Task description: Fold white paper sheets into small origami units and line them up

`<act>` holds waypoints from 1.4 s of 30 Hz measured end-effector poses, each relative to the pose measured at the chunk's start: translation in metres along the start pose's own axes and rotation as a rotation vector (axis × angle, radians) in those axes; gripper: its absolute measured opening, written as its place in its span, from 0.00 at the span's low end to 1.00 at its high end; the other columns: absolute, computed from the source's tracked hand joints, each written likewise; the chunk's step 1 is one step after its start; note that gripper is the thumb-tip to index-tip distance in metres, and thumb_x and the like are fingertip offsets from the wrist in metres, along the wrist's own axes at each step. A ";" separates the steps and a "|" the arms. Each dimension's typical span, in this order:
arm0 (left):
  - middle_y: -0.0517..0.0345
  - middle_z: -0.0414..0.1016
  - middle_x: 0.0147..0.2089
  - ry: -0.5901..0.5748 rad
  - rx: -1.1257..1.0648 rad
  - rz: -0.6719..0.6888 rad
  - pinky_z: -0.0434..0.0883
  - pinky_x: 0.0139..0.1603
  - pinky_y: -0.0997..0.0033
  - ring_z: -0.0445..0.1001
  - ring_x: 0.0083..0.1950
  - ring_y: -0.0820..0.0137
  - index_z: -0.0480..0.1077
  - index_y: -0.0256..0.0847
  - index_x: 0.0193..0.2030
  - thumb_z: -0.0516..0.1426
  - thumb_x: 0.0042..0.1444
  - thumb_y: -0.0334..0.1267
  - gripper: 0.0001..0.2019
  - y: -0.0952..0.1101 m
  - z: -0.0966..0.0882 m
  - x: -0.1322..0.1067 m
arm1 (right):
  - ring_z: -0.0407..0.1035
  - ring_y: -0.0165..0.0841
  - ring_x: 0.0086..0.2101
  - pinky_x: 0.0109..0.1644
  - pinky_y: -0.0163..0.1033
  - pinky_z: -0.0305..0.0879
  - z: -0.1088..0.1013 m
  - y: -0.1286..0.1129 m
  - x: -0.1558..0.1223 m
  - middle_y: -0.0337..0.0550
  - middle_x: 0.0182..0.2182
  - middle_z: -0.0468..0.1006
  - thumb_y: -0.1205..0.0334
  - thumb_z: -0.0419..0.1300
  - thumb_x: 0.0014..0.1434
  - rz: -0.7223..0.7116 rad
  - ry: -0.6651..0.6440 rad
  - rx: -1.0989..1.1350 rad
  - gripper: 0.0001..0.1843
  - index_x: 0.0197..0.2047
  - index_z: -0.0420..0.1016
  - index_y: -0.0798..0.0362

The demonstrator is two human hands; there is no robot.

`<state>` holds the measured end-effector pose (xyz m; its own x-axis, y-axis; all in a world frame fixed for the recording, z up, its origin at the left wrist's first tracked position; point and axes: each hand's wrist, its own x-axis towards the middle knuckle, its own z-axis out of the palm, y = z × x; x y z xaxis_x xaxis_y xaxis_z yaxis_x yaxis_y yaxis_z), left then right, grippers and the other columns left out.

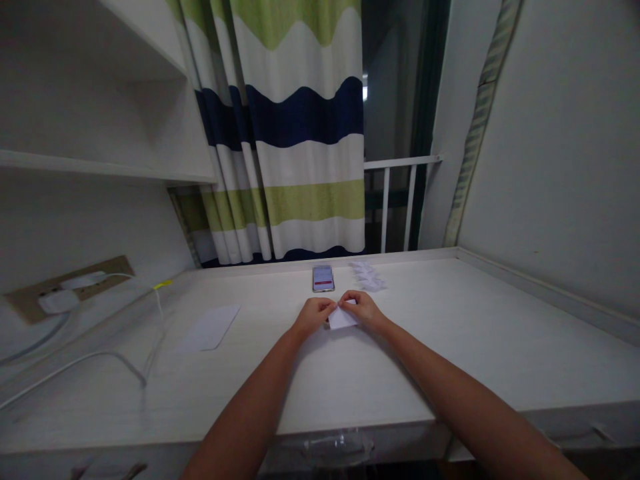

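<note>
One white tabletop (480,327) bears flat paper (213,327) on the left; at its middle the left hand (314,315) and right hand (365,310), nearly together, pinch a small paper piece (343,320). Folding seems in hand; the next move calls for steady fingertips and aligned edges.

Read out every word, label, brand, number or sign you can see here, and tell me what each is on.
No text can be read.
Rectangular phone with a lit, pale screen: a red bar and marks, too small and blurred to read.
Small white piece of paper at the hands: no legible writing.
Bright yellow tag: too blurred to tell.
</note>
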<state>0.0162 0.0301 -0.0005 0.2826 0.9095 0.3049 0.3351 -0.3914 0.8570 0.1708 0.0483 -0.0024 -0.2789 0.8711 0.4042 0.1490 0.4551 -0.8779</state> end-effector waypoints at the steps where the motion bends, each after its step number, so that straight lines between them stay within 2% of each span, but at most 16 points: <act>1: 0.59 0.66 0.20 0.014 0.005 0.003 0.60 0.22 0.78 0.63 0.22 0.75 0.71 0.33 0.25 0.53 0.45 0.47 0.16 -0.001 0.000 0.000 | 0.62 0.28 0.24 0.29 0.32 0.56 0.000 0.000 0.000 0.38 0.20 0.70 0.60 0.58 0.41 0.004 -0.001 0.009 0.07 0.21 0.70 0.56; 6: 0.56 0.69 0.24 0.076 0.051 0.038 0.60 0.24 0.78 0.65 0.26 0.73 0.72 0.33 0.27 0.54 0.45 0.45 0.15 -0.002 -0.002 -0.001 | 0.62 0.28 0.24 0.27 0.32 0.55 0.001 0.001 0.001 0.38 0.21 0.71 0.58 0.58 0.42 0.002 -0.017 0.007 0.09 0.22 0.71 0.56; 10: 0.59 0.66 0.21 0.071 0.034 0.044 0.60 0.23 0.78 0.63 0.24 0.75 0.70 0.33 0.24 0.52 0.46 0.46 0.16 0.002 -0.002 -0.001 | 0.61 0.27 0.23 0.26 0.32 0.55 0.000 0.003 0.003 0.38 0.19 0.69 0.56 0.58 0.42 -0.003 0.012 -0.006 0.10 0.23 0.71 0.56; 14: 0.61 0.63 0.19 0.101 -0.047 0.031 0.61 0.23 0.77 0.62 0.22 0.76 0.68 0.34 0.23 0.52 0.46 0.48 0.17 0.000 -0.002 0.002 | 0.59 0.26 0.20 0.22 0.31 0.53 0.000 0.005 0.006 0.36 0.17 0.66 0.52 0.58 0.41 0.069 0.041 0.150 0.14 0.25 0.69 0.56; 18: 0.60 0.63 0.21 0.135 -0.122 0.001 0.62 0.23 0.77 0.63 0.24 0.75 0.67 0.34 0.25 0.53 0.45 0.50 0.17 -0.006 -0.004 0.005 | 0.61 0.26 0.20 0.21 0.31 0.57 -0.004 0.005 0.007 0.35 0.17 0.66 0.50 0.61 0.38 0.167 0.064 0.281 0.17 0.26 0.67 0.55; 22: 0.60 0.64 0.23 0.145 -0.191 -0.008 0.64 0.24 0.77 0.64 0.25 0.75 0.66 0.34 0.28 0.52 0.46 0.48 0.16 -0.008 -0.006 0.006 | 0.63 0.25 0.19 0.22 0.31 0.60 -0.010 0.004 0.007 0.37 0.18 0.69 0.50 0.62 0.37 0.200 0.030 0.339 0.17 0.24 0.69 0.56; 24: 0.60 0.65 0.25 0.143 -0.199 -0.021 0.64 0.25 0.77 0.65 0.26 0.75 0.65 0.35 0.32 0.52 0.46 0.46 0.14 -0.009 -0.006 0.005 | 0.63 0.25 0.18 0.22 0.31 0.60 -0.011 0.004 0.007 0.37 0.17 0.68 0.51 0.62 0.37 0.204 0.028 0.357 0.17 0.24 0.69 0.56; 27: 0.57 0.67 0.35 0.178 -0.113 0.022 0.64 0.28 0.77 0.65 0.32 0.73 0.63 0.39 0.38 0.53 0.45 0.39 0.12 -0.007 -0.006 0.004 | 0.63 0.24 0.18 0.22 0.31 0.61 -0.010 0.002 0.006 0.36 0.17 0.68 0.51 0.63 0.36 0.212 0.024 0.388 0.16 0.23 0.69 0.56; 29: 0.56 0.66 0.41 0.201 -0.006 0.088 0.64 0.31 0.76 0.64 0.39 0.71 0.64 0.41 0.38 0.53 0.45 0.34 0.11 -0.004 -0.006 0.002 | 0.63 0.24 0.18 0.23 0.31 0.62 -0.009 0.000 0.005 0.35 0.17 0.68 0.51 0.63 0.36 0.228 0.005 0.406 0.17 0.23 0.68 0.56; 32: 0.56 0.65 0.41 0.151 0.143 0.179 0.62 0.38 0.73 0.63 0.43 0.69 0.65 0.40 0.36 0.52 0.44 0.31 0.10 0.001 -0.004 -0.001 | 0.63 0.24 0.18 0.25 0.32 0.63 -0.007 -0.005 0.002 0.34 0.18 0.68 0.51 0.64 0.36 0.244 -0.041 0.428 0.17 0.22 0.68 0.56; 35: 0.58 0.65 0.38 0.091 0.197 0.224 0.60 0.42 0.71 0.63 0.41 0.69 0.63 0.40 0.36 0.52 0.46 0.34 0.09 0.005 0.000 -0.004 | 0.64 0.24 0.19 0.27 0.32 0.64 -0.006 -0.011 -0.002 0.34 0.17 0.67 0.50 0.63 0.37 0.254 -0.091 0.458 0.17 0.24 0.68 0.56; 39: 0.59 0.62 0.37 0.068 0.173 0.216 0.60 0.41 0.72 0.62 0.39 0.71 0.57 0.40 0.38 0.55 0.46 0.43 0.14 0.004 0.006 -0.004 | 0.65 0.24 0.20 0.28 0.31 0.64 -0.005 -0.015 -0.006 0.34 0.18 0.68 0.51 0.63 0.39 0.294 -0.146 0.483 0.17 0.27 0.68 0.55; 42: 0.60 0.61 0.36 0.059 0.138 0.192 0.59 0.40 0.73 0.61 0.38 0.72 0.56 0.40 0.36 0.55 0.46 0.45 0.15 0.004 0.008 -0.004 | 0.65 0.24 0.21 0.28 0.31 0.64 -0.005 -0.015 -0.006 0.34 0.19 0.68 0.52 0.63 0.39 0.288 -0.173 0.493 0.17 0.28 0.68 0.55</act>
<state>0.0236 0.0239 -0.0018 0.3015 0.8218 0.4835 0.4015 -0.5694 0.7174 0.1747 0.0371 0.0095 -0.4492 0.8853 0.1204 -0.2044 0.0293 -0.9784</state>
